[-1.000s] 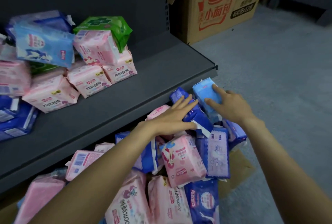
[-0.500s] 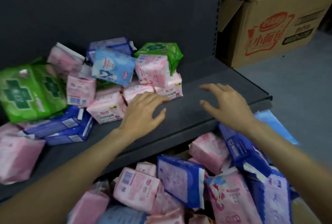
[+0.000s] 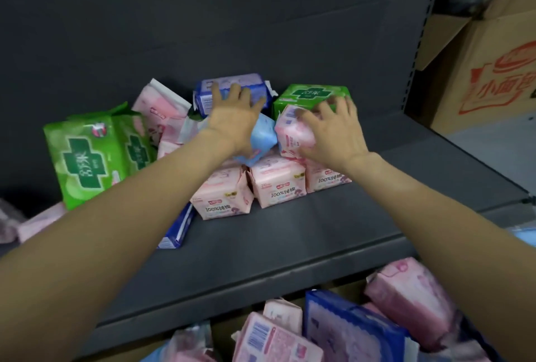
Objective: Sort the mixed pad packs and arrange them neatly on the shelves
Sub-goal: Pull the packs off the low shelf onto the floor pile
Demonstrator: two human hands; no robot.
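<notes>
shelf: dark grey metal shelf (image 3: 290, 245) with a matching back panel; the front strip and the right end past the packs are bare
pile: mixed pad packs heaped at the back centre-left of the shelf, against the panel
left hand: left hand (image 3: 232, 118) lies fingers spread on the dark blue pack (image 3: 229, 86) at the top of the pile; light blue pack (image 3: 262, 137) shows under the palm, grip on it not clear
right hand: right hand (image 3: 333, 132) has fingers curled over the top pink pack (image 3: 293, 129), holding it, just in front of the small green pack (image 3: 313, 94)
front row: three pink 100% cotton packs (image 3: 277, 187) stand side by side, set back from the shelf's front edge
left side: large green pack (image 3: 87, 155) tilted, leaning near the shelf's left end; a blue pack (image 3: 177, 228) on edge beside the pink row
below: lower pile (image 3: 333, 329) of pink and blue packs under the shelf's front edge
right: cardboard box (image 3: 493, 71) beyond the shelf upright
</notes>
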